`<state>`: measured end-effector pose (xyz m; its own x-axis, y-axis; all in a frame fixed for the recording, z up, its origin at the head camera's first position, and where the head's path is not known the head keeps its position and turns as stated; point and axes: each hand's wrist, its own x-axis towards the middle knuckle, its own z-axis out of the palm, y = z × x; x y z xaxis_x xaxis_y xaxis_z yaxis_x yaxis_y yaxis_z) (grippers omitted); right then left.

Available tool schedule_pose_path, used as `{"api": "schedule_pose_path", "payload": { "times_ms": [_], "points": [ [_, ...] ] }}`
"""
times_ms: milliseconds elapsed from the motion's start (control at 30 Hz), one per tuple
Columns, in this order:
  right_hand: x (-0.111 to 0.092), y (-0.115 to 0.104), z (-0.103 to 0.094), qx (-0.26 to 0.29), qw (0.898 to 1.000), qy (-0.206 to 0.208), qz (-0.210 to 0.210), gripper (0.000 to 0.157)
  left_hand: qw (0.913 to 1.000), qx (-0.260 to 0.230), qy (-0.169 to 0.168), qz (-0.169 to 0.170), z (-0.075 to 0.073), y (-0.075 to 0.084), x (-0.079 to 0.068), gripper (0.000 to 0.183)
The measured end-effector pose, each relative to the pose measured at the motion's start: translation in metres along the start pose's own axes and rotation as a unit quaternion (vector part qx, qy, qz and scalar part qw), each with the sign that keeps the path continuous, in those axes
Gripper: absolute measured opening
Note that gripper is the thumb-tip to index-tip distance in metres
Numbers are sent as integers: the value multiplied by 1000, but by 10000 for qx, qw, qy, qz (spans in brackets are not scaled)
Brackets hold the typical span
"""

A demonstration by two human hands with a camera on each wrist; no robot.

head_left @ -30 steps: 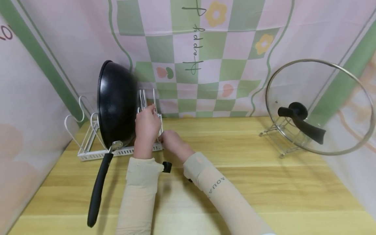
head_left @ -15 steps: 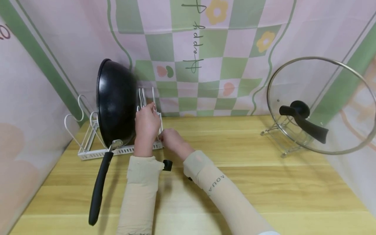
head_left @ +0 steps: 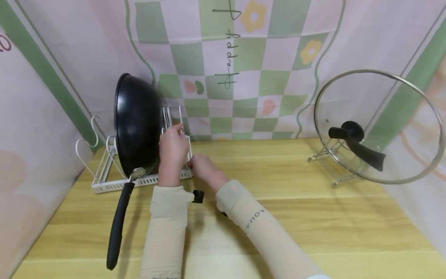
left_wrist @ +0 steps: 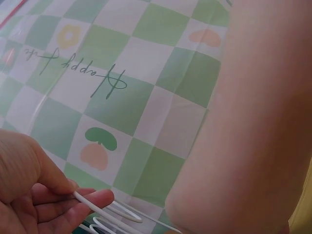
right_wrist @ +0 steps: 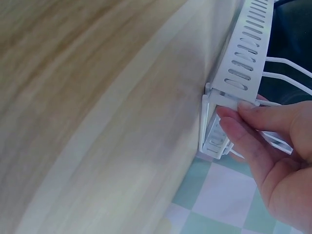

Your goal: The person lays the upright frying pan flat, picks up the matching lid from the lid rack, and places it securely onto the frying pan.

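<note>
A white dish rack (head_left: 111, 187) with upright wire dividers stands at the left of the table. My left hand (head_left: 174, 149) is over its right end, thumb and fingers pinching a white wire divider (left_wrist: 100, 210) in the left wrist view. Low at the same end, my right hand (head_left: 204, 167) pinches with thumb and index finger; in the right wrist view the fingertips are at the corner of the slotted rail (right_wrist: 246, 58), at the foot of a wire. A black wok (head_left: 137, 124) stands on edge in the rack, its long handle (head_left: 118, 228) sticking out toward the front.
At the right, a glass lid (head_left: 400, 116) with a black knob (head_left: 364, 149) leans upright in a small wire stand (head_left: 324, 155). All stand on a wooden table (head_left: 271, 166). Checked cloth (head_left: 247, 85) hangs right behind the rack.
</note>
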<state>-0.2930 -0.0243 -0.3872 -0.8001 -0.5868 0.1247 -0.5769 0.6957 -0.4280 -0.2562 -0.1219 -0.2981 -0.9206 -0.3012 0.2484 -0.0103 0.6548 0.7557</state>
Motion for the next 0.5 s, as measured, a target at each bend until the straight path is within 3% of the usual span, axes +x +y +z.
{"api": "schedule_pose_path", "payload": {
  "times_ms": [500],
  "points": [
    [2, 1, 0, 33, 9999, -81, 64, 45, 9998, -197, -51, -11, 1, -1, 1, 39]
  ]
}}
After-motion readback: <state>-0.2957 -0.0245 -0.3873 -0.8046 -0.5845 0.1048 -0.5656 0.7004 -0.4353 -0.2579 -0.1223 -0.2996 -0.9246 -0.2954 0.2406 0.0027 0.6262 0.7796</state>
